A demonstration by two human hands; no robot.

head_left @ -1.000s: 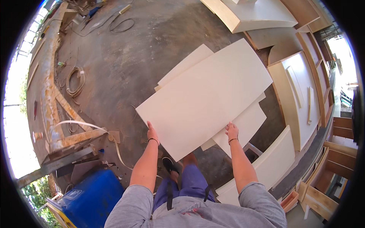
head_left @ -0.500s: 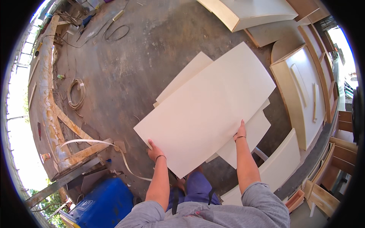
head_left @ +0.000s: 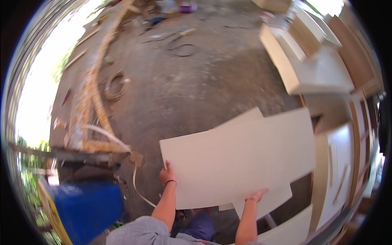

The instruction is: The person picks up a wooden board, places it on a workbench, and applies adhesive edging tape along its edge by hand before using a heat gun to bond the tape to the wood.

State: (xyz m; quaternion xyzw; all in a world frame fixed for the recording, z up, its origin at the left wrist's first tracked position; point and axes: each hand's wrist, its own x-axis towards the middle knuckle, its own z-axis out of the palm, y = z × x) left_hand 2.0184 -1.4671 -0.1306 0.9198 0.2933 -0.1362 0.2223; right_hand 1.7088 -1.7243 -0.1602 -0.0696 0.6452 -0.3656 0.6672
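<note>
A large white rectangular panel (head_left: 228, 159) lies across the space in front of me, its long edges running left to right. My left hand (head_left: 167, 174) grips its left edge, with the thumb on the upper face and the other fingers out of sight underneath. Along the near edge, right of the middle, my right hand (head_left: 256, 196) holds the panel from below, its fingers partly hidden. Beneath it, another white board (head_left: 277, 198) pokes out at the near right, and a corner of one more board (head_left: 241, 118) shows beyond the far edge.
White and wooden cabinet parts (head_left: 326, 75) stand at the far right, with a white-faced unit (head_left: 339, 175) nearer. A blue container (head_left: 87, 204) is at lower left, beside a curling pale strip (head_left: 136, 183). A stained wooden frame (head_left: 98, 108) and a hose coil (head_left: 117, 87) lie at left.
My view has swung and tilted, so the floor and cabinets sit differently. The panel now appears lower and more level across the picture. Both hands still hold it.
</note>
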